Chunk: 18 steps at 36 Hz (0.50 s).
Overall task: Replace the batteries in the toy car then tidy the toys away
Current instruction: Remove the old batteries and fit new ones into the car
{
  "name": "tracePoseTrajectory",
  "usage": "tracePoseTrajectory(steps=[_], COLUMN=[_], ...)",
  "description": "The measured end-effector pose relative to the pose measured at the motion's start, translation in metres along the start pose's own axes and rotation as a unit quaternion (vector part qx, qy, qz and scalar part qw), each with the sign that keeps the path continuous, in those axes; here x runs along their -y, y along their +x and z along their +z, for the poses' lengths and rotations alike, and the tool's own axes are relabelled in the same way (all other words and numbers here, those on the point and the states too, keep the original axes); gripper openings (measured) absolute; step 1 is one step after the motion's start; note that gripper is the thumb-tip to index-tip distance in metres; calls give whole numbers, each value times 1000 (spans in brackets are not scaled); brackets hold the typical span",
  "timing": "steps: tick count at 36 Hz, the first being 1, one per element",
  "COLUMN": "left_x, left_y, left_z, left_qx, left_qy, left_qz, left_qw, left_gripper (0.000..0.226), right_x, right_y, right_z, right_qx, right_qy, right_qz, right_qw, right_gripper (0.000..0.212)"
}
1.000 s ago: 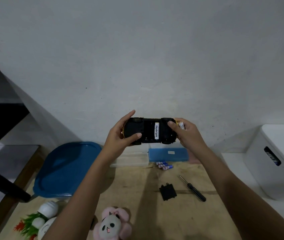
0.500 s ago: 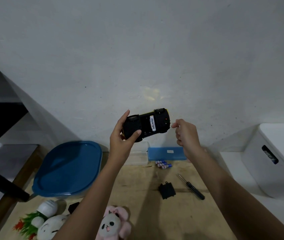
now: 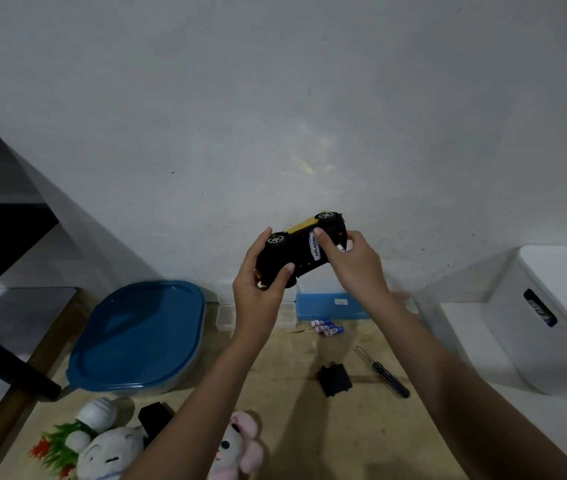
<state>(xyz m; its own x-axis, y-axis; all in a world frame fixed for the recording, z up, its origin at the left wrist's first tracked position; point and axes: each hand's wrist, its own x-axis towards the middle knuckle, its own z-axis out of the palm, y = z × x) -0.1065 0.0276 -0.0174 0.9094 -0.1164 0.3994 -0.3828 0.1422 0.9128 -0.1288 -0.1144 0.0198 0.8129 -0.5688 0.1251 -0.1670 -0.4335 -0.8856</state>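
I hold the yellow and black toy car (image 3: pixel 295 251) upside down and tilted, raised in front of the wall. My left hand (image 3: pixel 261 285) grips its lower left end, thumb across the black underside. My right hand (image 3: pixel 351 261) is at the car's right end, index finger on the white label, and pinches a small white battery (image 3: pixel 341 248). Three loose batteries (image 3: pixel 327 327) lie on the wooden table below. The black battery cover (image 3: pixel 334 378) and a black screwdriver (image 3: pixel 384 372) lie nearer to me.
A blue-lidded container (image 3: pixel 140 337) stands at the left, a white bin (image 3: pixel 552 317) at the right. Clear and blue boxes (image 3: pixel 330 306) sit against the wall. Plush toys (image 3: pixel 237 448), a small white plush (image 3: pixel 108 452) and a plastic plant (image 3: pixel 57 445) lie at the table's near edge.
My right hand, apart from the car half a second ago, has come back onto its right end. The car has tilted further, showing the yellow side and wheels.
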Motion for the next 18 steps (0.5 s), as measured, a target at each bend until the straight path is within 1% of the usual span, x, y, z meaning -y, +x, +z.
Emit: tracePoseTrajectory(steps=[5, 10, 12, 14, 16, 18], left_x=[2, 5, 5, 5, 6, 8], left_y=[-2, -1, -1, -2, -3, -3], left_z=[0, -1, -1, -1, -1, -1], left_qx=[-12, -12, -10, -10, -5, 3], left_qy=[14, 28, 35, 44, 56, 77], left_qz=[13, 23, 29, 38, 55, 77], left_qw=[1000, 999, 999, 998, 997, 994], left_gripper=[58, 62, 63, 62, 61, 60], right_x=[1, -1, -2, -3, -3, -2], right_y=[3, 7, 9, 11, 12, 13], right_z=[-3, -1, 1, 2, 4, 6], right_qx=[53, 82, 85, 81, 78, 72], right_qy=[8, 35, 61, 88, 107, 124], right_qz=[26, 47, 53, 59, 66, 72], right_qw=[998, 995, 993, 991, 989, 987], right_gripper=[40, 42, 41, 35, 29, 29])
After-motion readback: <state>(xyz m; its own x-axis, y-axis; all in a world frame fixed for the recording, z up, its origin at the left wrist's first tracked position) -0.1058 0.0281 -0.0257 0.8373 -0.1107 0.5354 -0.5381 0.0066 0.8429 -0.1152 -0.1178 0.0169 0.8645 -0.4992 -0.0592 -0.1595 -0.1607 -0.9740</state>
